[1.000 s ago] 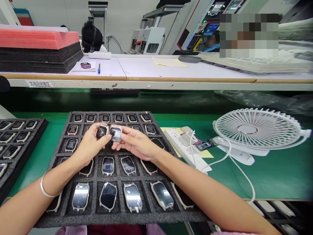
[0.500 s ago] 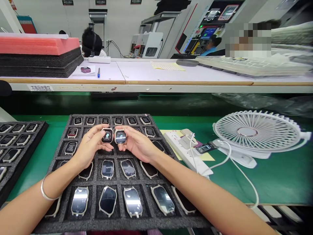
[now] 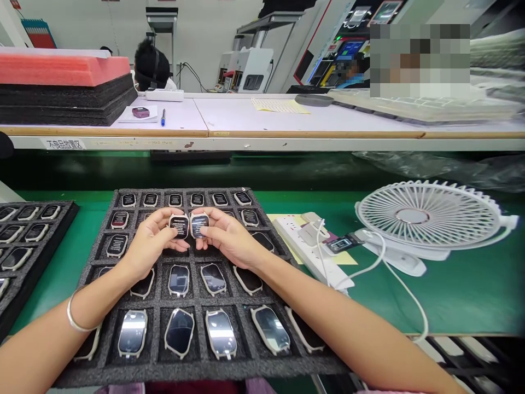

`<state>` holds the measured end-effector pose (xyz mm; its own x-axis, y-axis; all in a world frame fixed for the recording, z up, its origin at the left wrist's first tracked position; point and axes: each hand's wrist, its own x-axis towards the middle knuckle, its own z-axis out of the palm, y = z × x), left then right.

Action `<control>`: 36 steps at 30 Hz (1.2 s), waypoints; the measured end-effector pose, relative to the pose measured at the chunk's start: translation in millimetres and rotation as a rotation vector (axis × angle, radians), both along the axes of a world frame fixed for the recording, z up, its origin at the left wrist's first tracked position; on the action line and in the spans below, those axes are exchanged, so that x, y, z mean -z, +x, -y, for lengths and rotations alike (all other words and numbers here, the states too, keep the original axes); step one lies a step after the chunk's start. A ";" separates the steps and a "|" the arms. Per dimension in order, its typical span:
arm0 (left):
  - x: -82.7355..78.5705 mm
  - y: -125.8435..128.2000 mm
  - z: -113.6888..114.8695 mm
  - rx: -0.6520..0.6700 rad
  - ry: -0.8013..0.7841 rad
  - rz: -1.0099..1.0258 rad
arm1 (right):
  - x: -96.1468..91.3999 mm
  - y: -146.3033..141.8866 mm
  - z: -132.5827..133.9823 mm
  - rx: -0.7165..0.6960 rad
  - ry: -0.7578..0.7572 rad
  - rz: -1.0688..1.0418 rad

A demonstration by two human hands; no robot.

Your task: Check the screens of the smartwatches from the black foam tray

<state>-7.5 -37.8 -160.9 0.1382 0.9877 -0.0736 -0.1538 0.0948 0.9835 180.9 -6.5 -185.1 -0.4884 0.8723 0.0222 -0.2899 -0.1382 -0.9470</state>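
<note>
Above the middle of a black foam tray [image 3: 158, 368], my left hand [image 3: 150, 243] grips a smartwatch case [image 3: 179, 226] without a strap, its thumb at the screen's edge. Beside it, my right hand [image 3: 229, 238] holds a second smartwatch case [image 3: 199, 225], thumb on the glass. Both screens face me and show lines of white text, too small to read. The tray's compartments hold many more watch cases; the back rows show lit text, while front ones such as this watch case [image 3: 179, 332] are dark or reflective. My forearms hide some compartments.
Left of the tray is another foam tray [image 3: 39, 257] of watch cases. To the right, a white power strip [image 3: 301, 246] with cables lies by a white fan [image 3: 426, 219] on the green mat [image 3: 394, 306]. A shelf [image 3: 254, 117] spans the back; people sit beyond it.
Both held screens have switched from a dial and a reflective face to white text. My right thumb has come onto its watch's glass. The view has shifted slightly.
</note>
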 end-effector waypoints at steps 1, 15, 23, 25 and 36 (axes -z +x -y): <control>0.2 0.1 0.0 -0.001 0.001 0.000 | 0.1 0.1 -0.1 0.000 0.004 0.003; 0.2 1.0 0.6 -0.014 0.016 -0.011 | 0.9 -0.5 0.3 0.002 0.053 0.023; 1.4 1.3 0.3 -0.019 0.029 -0.026 | 1.4 0.5 0.3 -0.002 0.069 0.025; 2.1 0.9 -0.1 -0.013 0.036 -0.019 | 2.8 1.1 -0.3 -0.006 0.077 0.026; 1.0 -0.3 -0.2 0.036 0.004 0.015 | 1.9 -2.1 -1.0 0.020 -0.005 -0.012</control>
